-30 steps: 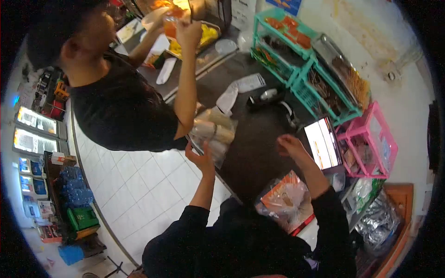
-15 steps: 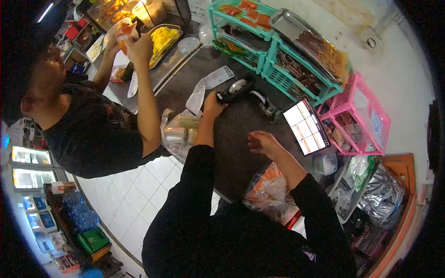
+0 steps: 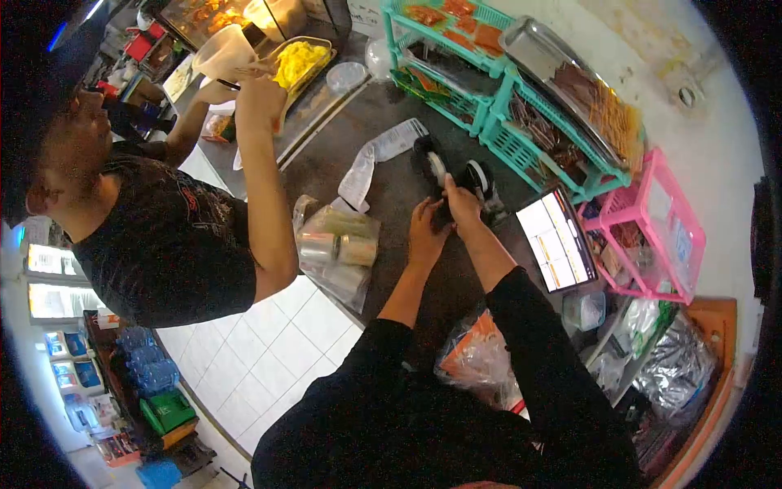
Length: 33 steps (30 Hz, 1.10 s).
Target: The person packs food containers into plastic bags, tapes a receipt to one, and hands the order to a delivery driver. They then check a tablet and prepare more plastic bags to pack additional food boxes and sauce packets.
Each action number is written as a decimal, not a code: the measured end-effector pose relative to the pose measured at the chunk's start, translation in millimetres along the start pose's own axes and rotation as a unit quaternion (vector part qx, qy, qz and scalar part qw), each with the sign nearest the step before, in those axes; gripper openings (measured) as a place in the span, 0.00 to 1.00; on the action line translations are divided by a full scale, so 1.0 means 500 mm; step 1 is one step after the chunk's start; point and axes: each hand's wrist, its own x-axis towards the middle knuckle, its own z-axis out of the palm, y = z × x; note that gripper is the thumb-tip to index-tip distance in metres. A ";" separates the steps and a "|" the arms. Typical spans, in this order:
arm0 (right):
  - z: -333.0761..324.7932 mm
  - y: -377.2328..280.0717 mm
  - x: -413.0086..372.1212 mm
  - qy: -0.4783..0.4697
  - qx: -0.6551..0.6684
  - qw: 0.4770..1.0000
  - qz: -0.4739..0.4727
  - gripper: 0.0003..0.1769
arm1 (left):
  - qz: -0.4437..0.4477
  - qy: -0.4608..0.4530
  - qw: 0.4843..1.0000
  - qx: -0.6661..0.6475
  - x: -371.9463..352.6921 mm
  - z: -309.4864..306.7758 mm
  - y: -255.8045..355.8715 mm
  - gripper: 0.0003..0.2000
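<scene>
Over the dark counter, a black tape dispenser (image 3: 428, 161) with a pale roll is between my two hands. My left hand (image 3: 427, 235) is closed around its near end. Close beside it, my right hand (image 3: 463, 205) has its fingers pressed on the dispenser's near end; exactly what they pinch is hidden. A second tape dispenser (image 3: 479, 176) with a white roll stands just right of the first. To the left, a long crumpled strip of printed paper (image 3: 376, 160) lies on the counter. A clear bag of wrapped rolls (image 3: 338, 248) sits left of my left forearm.
A lit tablet (image 3: 555, 240) leans near a pink basket (image 3: 692, 236). Green tiered racks (image 3: 521, 147) with skewers stand at the back. Plastic-wrapped orange packets (image 3: 481, 359) lie near my body. At left, another person (image 3: 175, 236) holds a pale bowl (image 3: 224, 53).
My left hand has moved right with the tape dispenser, which has turned. My right hand has come in from apart and closed on it. The other person's hands now hold a bowl.
</scene>
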 end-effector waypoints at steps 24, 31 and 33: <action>0.046 0.283 0.035 0.166 -0.037 0.970 -0.176 0.25 | 0.237 0.285 0.925 0.078 0.611 -0.106 0.348 0.12; -0.027 0.154 -0.095 0.008 -0.001 0.998 -0.068 0.27 | 0.207 0.084 0.868 0.444 0.876 -0.012 0.295 0.14; -0.024 0.189 -0.079 0.001 -0.046 0.996 -0.080 0.27 | 0.214 0.073 0.872 0.435 0.921 0.011 0.280 0.14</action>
